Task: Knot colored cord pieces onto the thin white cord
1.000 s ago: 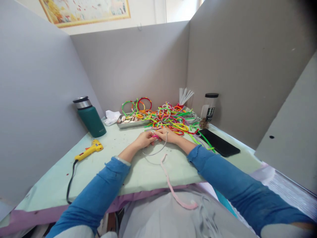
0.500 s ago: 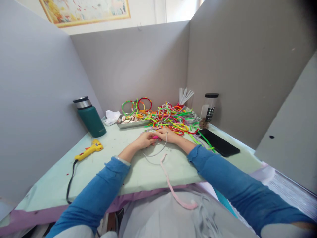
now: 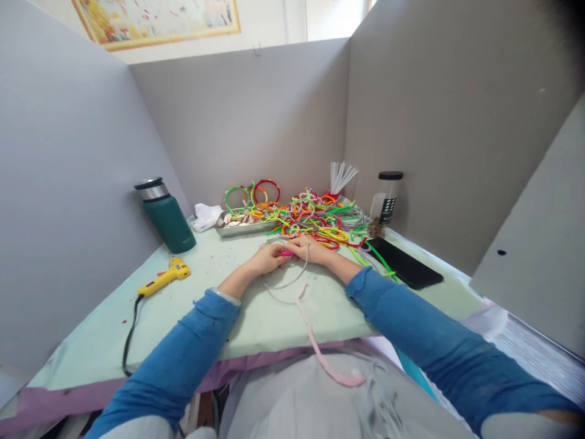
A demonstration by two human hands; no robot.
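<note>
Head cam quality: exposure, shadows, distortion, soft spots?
Head view: bright patch up top washed out, upper-right corner dark. Head view: grey wire seems to cast a faint shadow on the table. Head view: wide-angle stretch, likely why the green bottle leans. Head view: pink piece between left hand and right hand too small and soft to identify.

No words, brands or numbers could be read. Left of the metal tray (image 3: 247, 231), the green bottle (image 3: 169, 222) bore faint lettering (image 3: 187, 243) low on its side (too small to make out); right of the tray, the clear jar (image 3: 377, 210) carried a black label (image 3: 388, 211) with illegible white marks.
</note>
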